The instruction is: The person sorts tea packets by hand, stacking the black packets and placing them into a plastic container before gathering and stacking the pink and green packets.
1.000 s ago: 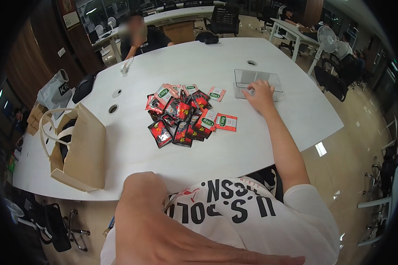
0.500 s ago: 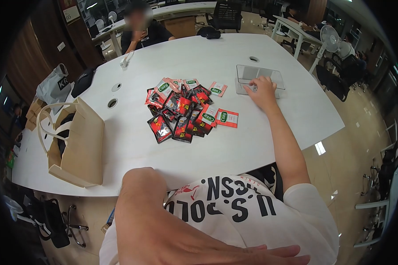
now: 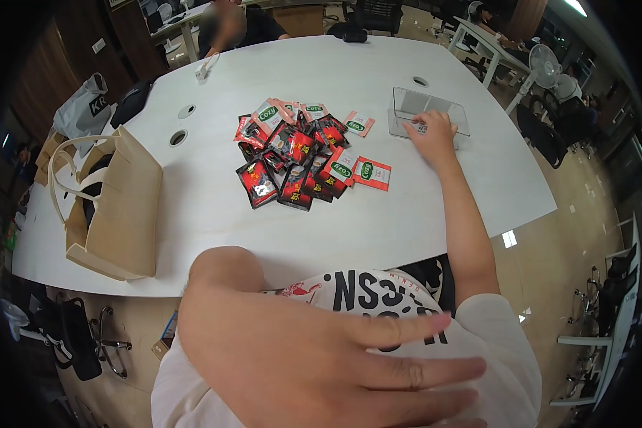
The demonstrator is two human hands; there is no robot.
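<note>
My right hand (image 3: 434,137) reaches across the white table, its bent fingers gripping the near part of a clear plastic box (image 3: 412,104). The box has a see-through raised panel; my fingers hide part of its inside. Close to the camera, my left hand (image 3: 378,357) is held over my chest with its fingers spread, holding nothing. Left of the box lies a pile of sachets: shiny black-and-red packets (image 3: 292,144) mixed with pink-and-white Cozy packets (image 3: 373,172).
A beige tote bag (image 3: 125,207) stands on the left of the white table (image 3: 321,239). Cable holes (image 3: 178,138) pierce the tabletop. A black pouch (image 3: 353,34) and a white plug (image 3: 203,71) lie near the far edge, where another person (image 3: 264,27) sits.
My left hand has come further into view, lower and closer, with its fingers spreading. The view has tilted slightly downward. My right hand stays at the box.
</note>
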